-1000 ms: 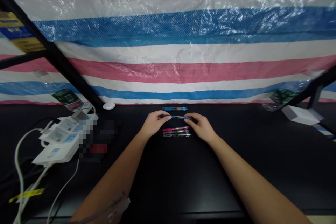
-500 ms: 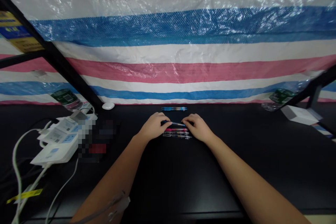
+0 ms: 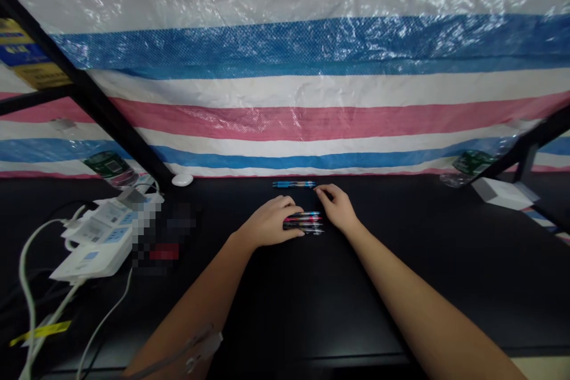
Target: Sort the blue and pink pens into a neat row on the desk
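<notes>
A row of pens (image 3: pixel 308 222), a blue one, a pink one and darker ones, lies side by side on the black table (image 3: pixel 285 285). My left hand (image 3: pixel 271 222) rests flat over the row's left ends, fingers stretched out. My right hand (image 3: pixel 337 208) is just right of the row, its fingers reaching toward a single blue pen (image 3: pixel 294 184) that lies farther back near the tarp. Neither hand holds a pen.
A striped red, white and blue tarp (image 3: pixel 285 83) hangs behind the table. White power strips and cables (image 3: pixel 95 237) lie at left, with a white mouse (image 3: pixel 182 179) behind them. Plastic bottles (image 3: pixel 109 165) lie at both back corners, and a white box (image 3: pixel 501 193) at right.
Both hands brought the blue pen down and set it at the back of the row. My left hand then flattened over the row, and my right hand moved back toward the far blue pen.
</notes>
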Demonstrator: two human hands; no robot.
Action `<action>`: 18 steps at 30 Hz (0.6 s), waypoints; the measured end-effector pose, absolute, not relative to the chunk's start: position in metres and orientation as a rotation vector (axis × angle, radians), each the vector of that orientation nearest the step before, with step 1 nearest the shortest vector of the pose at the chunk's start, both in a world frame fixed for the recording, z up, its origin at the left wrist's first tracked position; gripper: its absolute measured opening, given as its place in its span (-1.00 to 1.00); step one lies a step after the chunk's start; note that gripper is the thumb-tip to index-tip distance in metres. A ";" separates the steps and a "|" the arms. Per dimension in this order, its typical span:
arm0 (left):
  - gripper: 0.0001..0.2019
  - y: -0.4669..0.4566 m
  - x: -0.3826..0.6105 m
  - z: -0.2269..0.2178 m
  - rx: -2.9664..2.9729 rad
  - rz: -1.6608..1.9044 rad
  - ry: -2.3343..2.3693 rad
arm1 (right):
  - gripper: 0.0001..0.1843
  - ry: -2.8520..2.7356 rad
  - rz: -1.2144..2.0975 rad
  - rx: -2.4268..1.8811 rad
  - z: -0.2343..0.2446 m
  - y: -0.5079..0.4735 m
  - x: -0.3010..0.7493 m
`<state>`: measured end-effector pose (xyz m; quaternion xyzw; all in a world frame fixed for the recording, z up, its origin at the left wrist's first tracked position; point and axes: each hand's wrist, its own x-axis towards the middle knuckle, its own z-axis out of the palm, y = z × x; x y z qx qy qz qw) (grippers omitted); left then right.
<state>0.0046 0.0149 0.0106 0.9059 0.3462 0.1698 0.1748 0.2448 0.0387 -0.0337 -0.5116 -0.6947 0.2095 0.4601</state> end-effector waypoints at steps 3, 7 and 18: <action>-0.56 0.014 0.007 0.010 2.568 0.495 0.987 | -0.73 -1.670 0.436 -1.296 -0.041 0.052 0.245; -0.57 0.012 0.007 0.011 2.579 0.490 1.001 | -0.73 -1.787 0.387 -1.294 -0.047 0.068 0.244; -0.53 0.014 0.007 0.003 2.548 0.562 0.957 | -0.78 -1.791 0.477 -1.316 -0.044 0.078 0.239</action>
